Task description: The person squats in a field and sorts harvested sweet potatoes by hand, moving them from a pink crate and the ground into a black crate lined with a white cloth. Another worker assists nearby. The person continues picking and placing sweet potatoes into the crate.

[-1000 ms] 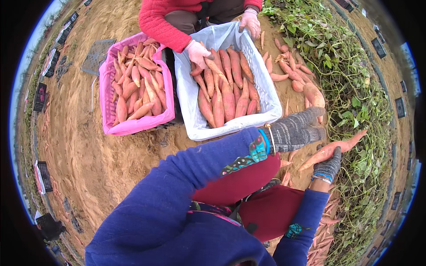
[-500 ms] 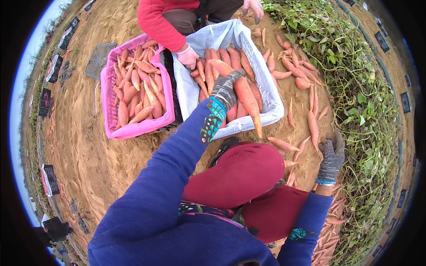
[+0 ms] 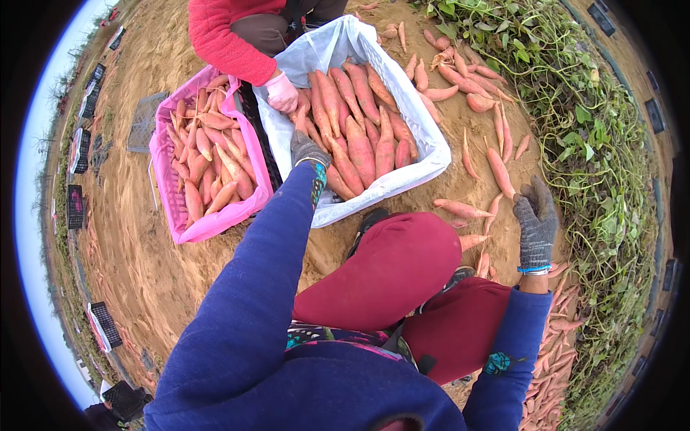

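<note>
My left hand (image 3: 309, 149), in a grey knit glove, reaches into the left side of a white-lined crate (image 3: 424, 171). Its fingers are closed on a sweet potato (image 3: 301, 119) whose end sticks out beyond them. Right beside that end is another person's pink-gloved hand (image 3: 281, 93), at the crate's left wall. Long reddish sweet potatoes (image 3: 360, 152) lie side by side in the crate. My right hand (image 3: 536, 224), also in a grey glove, hangs open over the soil at the vines' edge. A slim sweet potato (image 3: 499, 172) lies just beyond its fingertips.
A pink-lined crate (image 3: 260, 188) full of smaller sweet potatoes stands to the left. Loose sweet potatoes (image 3: 467, 82) lie on the soil at the right, and a long heap (image 3: 553, 359) runs beside my right arm. Green vines (image 3: 589, 144) border them.
The large sweet potato in my left hand has left its place above the crate's middle as the hand went left and down into the crate. My right hand has risen slightly.
</note>
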The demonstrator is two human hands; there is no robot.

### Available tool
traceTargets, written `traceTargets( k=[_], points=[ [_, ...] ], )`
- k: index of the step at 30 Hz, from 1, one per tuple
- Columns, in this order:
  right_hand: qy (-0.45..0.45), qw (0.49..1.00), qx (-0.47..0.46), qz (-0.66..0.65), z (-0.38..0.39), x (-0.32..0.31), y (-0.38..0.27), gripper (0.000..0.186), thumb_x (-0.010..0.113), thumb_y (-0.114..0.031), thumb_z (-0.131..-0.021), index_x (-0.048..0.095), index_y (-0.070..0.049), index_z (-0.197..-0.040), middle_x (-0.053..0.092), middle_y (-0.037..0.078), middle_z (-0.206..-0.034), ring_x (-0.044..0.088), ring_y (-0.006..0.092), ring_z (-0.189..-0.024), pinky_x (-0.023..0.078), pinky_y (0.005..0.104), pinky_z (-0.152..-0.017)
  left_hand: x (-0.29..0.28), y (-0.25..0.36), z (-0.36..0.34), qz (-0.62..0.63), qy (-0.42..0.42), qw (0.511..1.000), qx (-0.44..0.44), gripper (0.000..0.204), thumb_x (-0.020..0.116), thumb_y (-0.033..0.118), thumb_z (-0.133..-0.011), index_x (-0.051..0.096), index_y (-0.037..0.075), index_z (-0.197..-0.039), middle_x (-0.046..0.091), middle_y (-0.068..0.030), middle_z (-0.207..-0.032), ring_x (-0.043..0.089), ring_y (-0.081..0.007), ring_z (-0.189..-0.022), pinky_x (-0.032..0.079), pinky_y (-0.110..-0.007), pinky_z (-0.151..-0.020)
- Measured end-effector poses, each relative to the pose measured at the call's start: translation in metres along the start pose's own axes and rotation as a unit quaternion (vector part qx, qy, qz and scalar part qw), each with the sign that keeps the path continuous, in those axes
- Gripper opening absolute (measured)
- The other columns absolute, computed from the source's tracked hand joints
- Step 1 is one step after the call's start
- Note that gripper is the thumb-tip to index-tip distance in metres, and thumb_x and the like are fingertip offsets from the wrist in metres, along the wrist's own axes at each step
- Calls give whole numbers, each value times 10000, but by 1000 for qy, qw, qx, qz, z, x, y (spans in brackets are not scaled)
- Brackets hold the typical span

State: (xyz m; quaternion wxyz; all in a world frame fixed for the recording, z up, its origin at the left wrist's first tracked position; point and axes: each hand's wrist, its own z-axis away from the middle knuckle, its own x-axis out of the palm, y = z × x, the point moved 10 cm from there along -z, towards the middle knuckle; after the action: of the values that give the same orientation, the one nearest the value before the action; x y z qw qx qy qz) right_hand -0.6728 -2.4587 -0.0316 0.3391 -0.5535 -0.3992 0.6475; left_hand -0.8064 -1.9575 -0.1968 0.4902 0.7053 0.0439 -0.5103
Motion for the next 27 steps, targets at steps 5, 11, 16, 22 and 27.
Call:
traceTargets(
  k=[5,11,16,22,27],
  points=[
    [1,999,-30,11,7,-15,0,465,614,-91,-880,485,-38,-1324,598,74,-1113,564,131,-937,466,252,-844,44,33,45,-460,-237,853,67,667,575,443,-818,418,149,-1395,330,-156,-1460,240,-370,-1378,213,-559,-1097],
    [28,999,-13,28,9,-44,14,461,615,-61,-868,502,-51,-1314,606,77,-1111,574,122,-927,487,250,-813,47,21,52,-462,-345,804,142,843,730,502,-672,439,132,-1371,410,-159,-1396,361,-354,-1296,276,-574,-1059],
    [24,998,-5,60,9,-50,29,458,627,-53,-857,517,-56,-1301,605,83,-1100,581,129,-933,490,255,-826,64,7,52,-548,-333,735,218,660,670,394,-760,484,139,-1340,462,-129,-1374,381,-314,-1315,286,-585,-1032],
    [28,998,4,59,6,-50,35,440,636,-77,-854,535,-50,-1282,600,86,-1092,585,132,-921,489,263,-820,72,14,24,-522,-411,731,158,459,541,316,-869,556,154,-1299,538,-122,-1330,484,-294,-1250,255,-574,-1045],
    [-5,994,5,109,1,-41,33,506,615,-79,-867,458,-26,-1345,581,109,-1166,551,140,-932,473,257,-791,67,52,52,-579,-428,597,353,388,653,273,-768,641,283,-1155,608,-15,-1197,499,-241,-1220,249,-553,-1068]
  ],
)
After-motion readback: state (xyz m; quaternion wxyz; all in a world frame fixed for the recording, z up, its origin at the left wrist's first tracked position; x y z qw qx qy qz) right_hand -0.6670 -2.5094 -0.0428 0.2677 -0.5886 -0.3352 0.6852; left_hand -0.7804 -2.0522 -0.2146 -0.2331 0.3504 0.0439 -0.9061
